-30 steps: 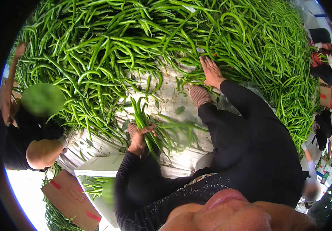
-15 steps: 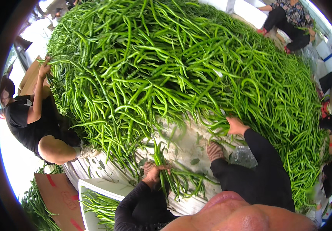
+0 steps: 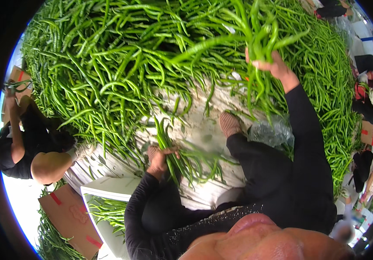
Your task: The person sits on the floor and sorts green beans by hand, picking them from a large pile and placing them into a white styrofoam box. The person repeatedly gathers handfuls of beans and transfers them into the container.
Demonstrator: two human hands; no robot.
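A huge heap of long green chili peppers point(image 3: 143, 56) spreads in front of me and down the right side. My right hand point(image 3: 277, 67) is raised over the heap, closed around a bunch of green chili peppers point(image 3: 262, 37) that fan out above and below the fist. Low in front of my left knee, my left hand point(image 3: 158, 161) grips a small bundle of chili peppers point(image 3: 162, 134), their tips pointing away from me. Loose peppers point(image 3: 199, 162) lie just right of that hand on the pale cloth point(image 3: 234, 171).
A white foam box point(image 3: 108, 186) holding peppers stands at my lower left, beside a brown cardboard sheet point(image 3: 71, 214). Clear plastic point(image 3: 273, 132) lies by my right leg. A person in black point(image 3: 26, 143) sits at left; others work along the right edge, near a cardboard carton point(image 3: 371, 133).
My right hand has risen from the heap's near edge and now holds a bunch of peppers. My left hand keeps its bundle. The person at left has lowered an arm away from the heap.
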